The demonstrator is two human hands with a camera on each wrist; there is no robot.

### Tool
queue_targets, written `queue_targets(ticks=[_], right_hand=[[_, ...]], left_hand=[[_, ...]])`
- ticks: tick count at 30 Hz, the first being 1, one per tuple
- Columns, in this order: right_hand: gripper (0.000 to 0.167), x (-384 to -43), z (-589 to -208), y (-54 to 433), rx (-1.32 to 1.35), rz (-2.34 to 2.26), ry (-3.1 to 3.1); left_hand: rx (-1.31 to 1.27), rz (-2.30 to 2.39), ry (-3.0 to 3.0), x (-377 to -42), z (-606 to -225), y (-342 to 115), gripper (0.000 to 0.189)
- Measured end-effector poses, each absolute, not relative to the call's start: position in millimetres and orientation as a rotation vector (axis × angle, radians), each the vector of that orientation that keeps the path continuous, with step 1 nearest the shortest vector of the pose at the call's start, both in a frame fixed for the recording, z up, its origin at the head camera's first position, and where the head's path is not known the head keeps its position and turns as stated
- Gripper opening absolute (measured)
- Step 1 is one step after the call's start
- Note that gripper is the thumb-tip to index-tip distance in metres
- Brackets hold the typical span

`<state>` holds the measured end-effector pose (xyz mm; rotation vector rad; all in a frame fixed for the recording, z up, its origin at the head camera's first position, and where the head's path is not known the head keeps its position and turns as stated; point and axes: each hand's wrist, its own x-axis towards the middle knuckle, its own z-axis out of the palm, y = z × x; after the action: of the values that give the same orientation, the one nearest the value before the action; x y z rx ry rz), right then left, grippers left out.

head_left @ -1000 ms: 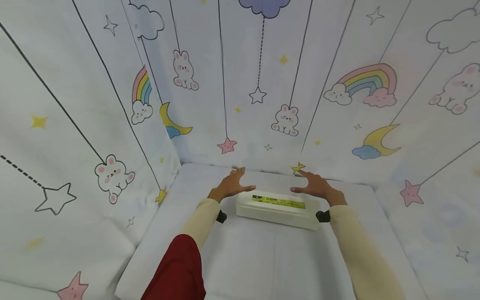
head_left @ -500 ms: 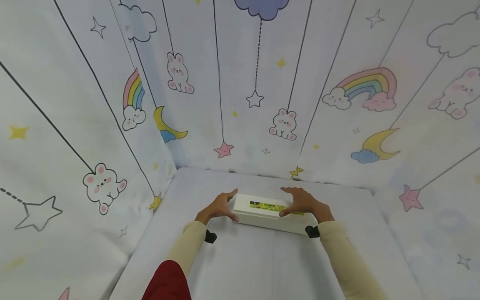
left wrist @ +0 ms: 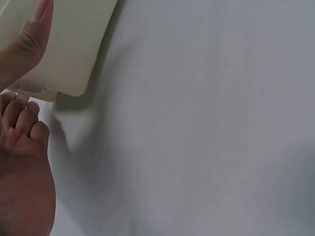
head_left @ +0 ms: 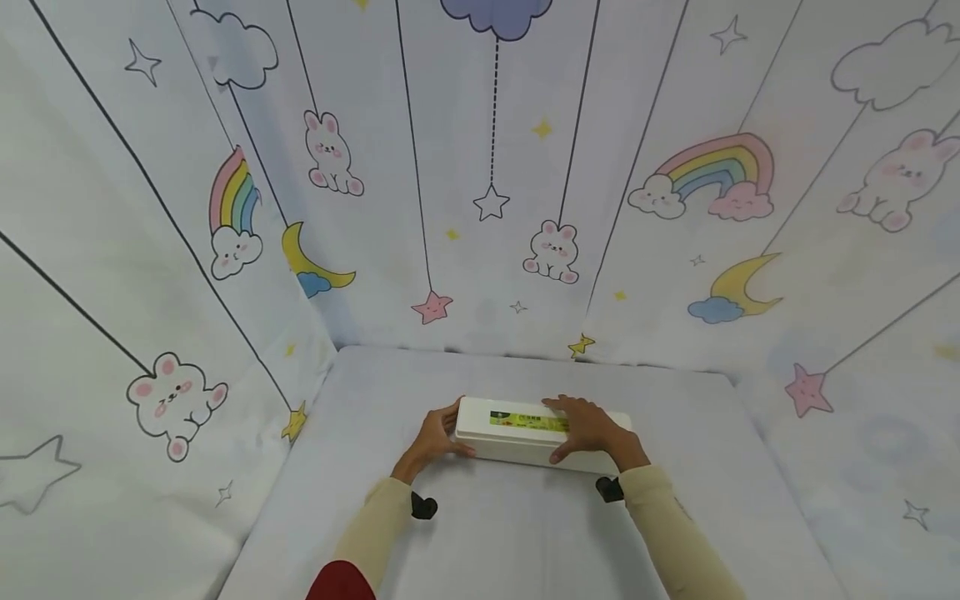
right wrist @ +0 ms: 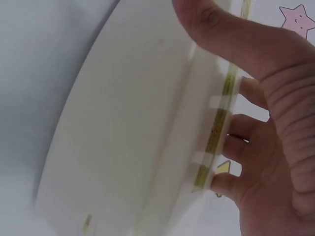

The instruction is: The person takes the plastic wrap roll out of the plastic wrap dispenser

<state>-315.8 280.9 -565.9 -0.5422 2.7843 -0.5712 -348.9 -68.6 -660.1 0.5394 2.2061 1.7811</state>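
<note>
A long white lidded box [head_left: 502,450] with a yellow-green label [head_left: 517,419] along its top lies crosswise on the white surface. My left hand [head_left: 431,439] grips its left end; the thumb lies on the front side and the other fingers bend behind the end. In the left wrist view the box's corner [left wrist: 74,54] sits between thumb and curled fingers. Over the right half, my right hand [head_left: 592,429] spans the lid, thumb at the front and fingertips on the label, covering part of it. The right wrist view shows the box's long side [right wrist: 113,113] close up.
The white table surface [head_left: 510,533] meets a cloth wall [head_left: 487,267] behind the box, printed with bunnies, stars, moons and rainbows. More printed cloth rises on the left and right. A black wrist mount [head_left: 423,506] hangs below the left wrist.
Both hands have come down and nearer from above and behind the box. The left now holds its end, and the right has settled over the lid. The head view has shifted slightly.
</note>
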Motion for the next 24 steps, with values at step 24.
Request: queue_targets(ticks=[24], right_hand=[[0.092, -308.4, -578.2, 278.8, -0.452, -0.819, 2.836]], left_hand=[[0.407, 1.961, 2.132, -343.4, -693.0, -59.3, 0.107]])
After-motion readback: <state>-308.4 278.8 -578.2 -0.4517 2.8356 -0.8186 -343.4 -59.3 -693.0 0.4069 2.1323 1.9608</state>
